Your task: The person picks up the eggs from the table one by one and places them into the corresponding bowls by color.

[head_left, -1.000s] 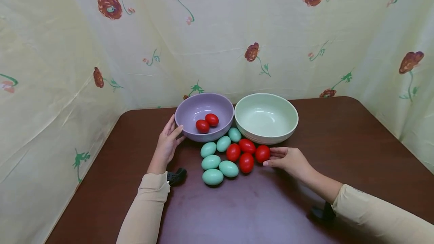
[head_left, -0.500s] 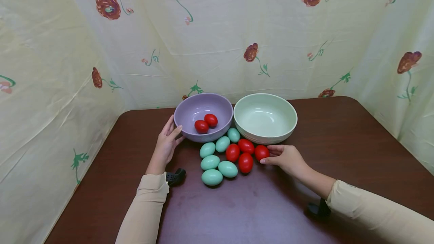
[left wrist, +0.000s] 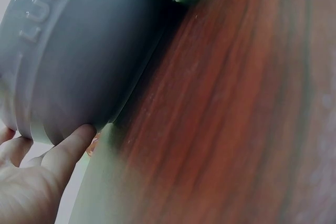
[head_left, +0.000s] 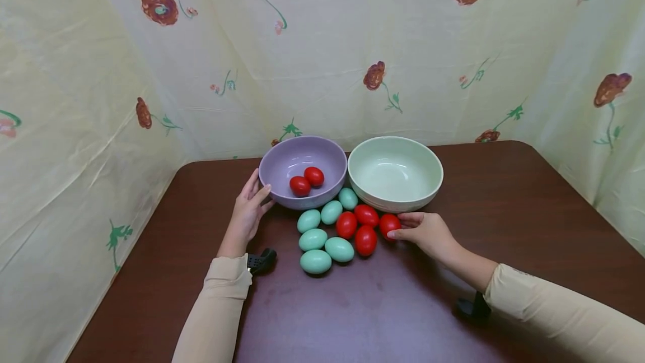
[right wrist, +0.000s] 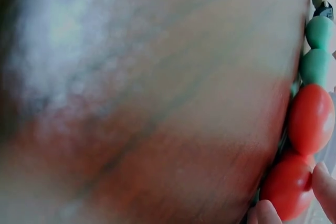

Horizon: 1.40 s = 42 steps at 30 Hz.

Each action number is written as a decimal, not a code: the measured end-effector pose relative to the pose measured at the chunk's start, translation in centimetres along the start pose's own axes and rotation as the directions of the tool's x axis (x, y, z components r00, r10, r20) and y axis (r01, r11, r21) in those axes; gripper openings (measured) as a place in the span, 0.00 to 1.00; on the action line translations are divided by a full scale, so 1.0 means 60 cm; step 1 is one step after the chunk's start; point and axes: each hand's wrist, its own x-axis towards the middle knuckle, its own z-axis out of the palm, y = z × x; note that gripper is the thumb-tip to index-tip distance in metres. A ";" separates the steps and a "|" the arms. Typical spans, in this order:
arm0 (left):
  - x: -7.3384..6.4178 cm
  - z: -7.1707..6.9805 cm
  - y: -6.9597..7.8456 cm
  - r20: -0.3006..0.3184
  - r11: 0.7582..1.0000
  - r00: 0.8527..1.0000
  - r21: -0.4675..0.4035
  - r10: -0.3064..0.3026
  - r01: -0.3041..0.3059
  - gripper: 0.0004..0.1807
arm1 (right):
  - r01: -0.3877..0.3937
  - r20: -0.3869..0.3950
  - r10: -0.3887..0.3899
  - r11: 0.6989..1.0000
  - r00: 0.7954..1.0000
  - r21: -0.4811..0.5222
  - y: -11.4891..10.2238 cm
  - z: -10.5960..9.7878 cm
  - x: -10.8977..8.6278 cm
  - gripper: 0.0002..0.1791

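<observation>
My left hand (head_left: 247,214) rests against the left side of a purple bowl (head_left: 277,164), fingers fairly straight and thumb at the rim. In the left wrist view, fingertips touch the bowl's outer wall (left wrist: 100,51), which bears raised lettering. Two red eggs (head_left: 307,181) lie inside it. Thumb and fingers of my right hand (head_left: 428,234) pinch a red egg (head_left: 390,226) on the table, the rightmost of the group. The right wrist view shows fingertips on either side of that egg (right wrist: 286,187), with another red egg (right wrist: 311,119) behind it.
Several pale green eggs (head_left: 316,261) and more red eggs (head_left: 365,240) lie close together before the bowls. A pale green bowl (head_left: 395,170) stands beside the purple one, nothing inside it. Flowered cloth (head_left: 322,49) hangs behind the dark brown table (head_left: 312,318).
My right hand has moved slightly left and its fingers have closed round the rightmost red egg. The left hand stays at the purple bowl.
</observation>
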 end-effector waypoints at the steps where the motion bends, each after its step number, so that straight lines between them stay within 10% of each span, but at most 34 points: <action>1: 0.001 0.000 0.001 0.004 1.000 1.000 0.002 0.002 -0.002 0.39 | -0.001 -0.004 0.001 1.000 1.000 0.002 0.000 -0.001 0.001 0.32; 42: 0.002 0.000 0.001 -0.014 1.000 1.000 0.014 -0.020 0.020 0.38 | -0.021 0.138 0.003 0.991 0.990 0.132 -0.051 -0.030 -0.020 0.32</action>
